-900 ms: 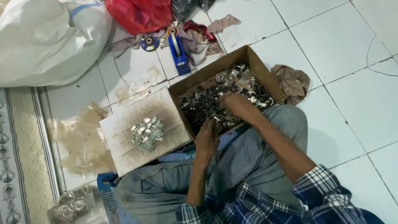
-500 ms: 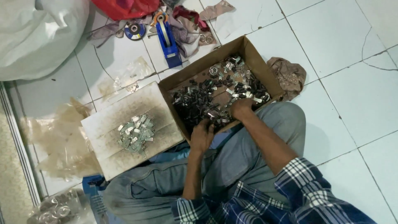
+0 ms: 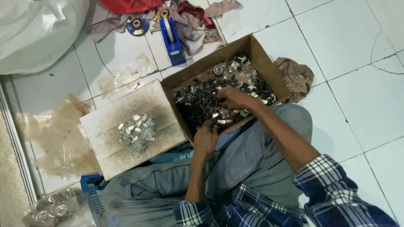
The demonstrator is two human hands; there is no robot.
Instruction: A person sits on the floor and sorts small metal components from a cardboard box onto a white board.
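An open cardboard box (image 3: pixel 256 50) rests against my knees, filled with several small dark and silvery metal parts (image 3: pixel 206 98). My right hand (image 3: pixel 235 98) lies palm down in the box, fingers spread over the parts. My left hand (image 3: pixel 206 136) sits at the box's near edge, fingers curled into the parts; whether it holds one is hidden. To the left, a worn board (image 3: pixel 109 147) carries a small heap of silvery metal pieces (image 3: pixel 136 131).
A blue tape dispenser (image 3: pixel 170 35), a grinding disc (image 3: pixel 137 25) and rags lie beyond the box. A brown rag (image 3: pixel 296 75) sits at the box's right. Crumpled clear plastic (image 3: pixel 50 134) and a white sack (image 3: pixel 38 29) are left; a bag of rings (image 3: pixel 52 208) bottom left.
The view has shifted, so everything sits lower in frame. My right hand moved left across the parts towards the box's middle. My left hand stays at the near edge.
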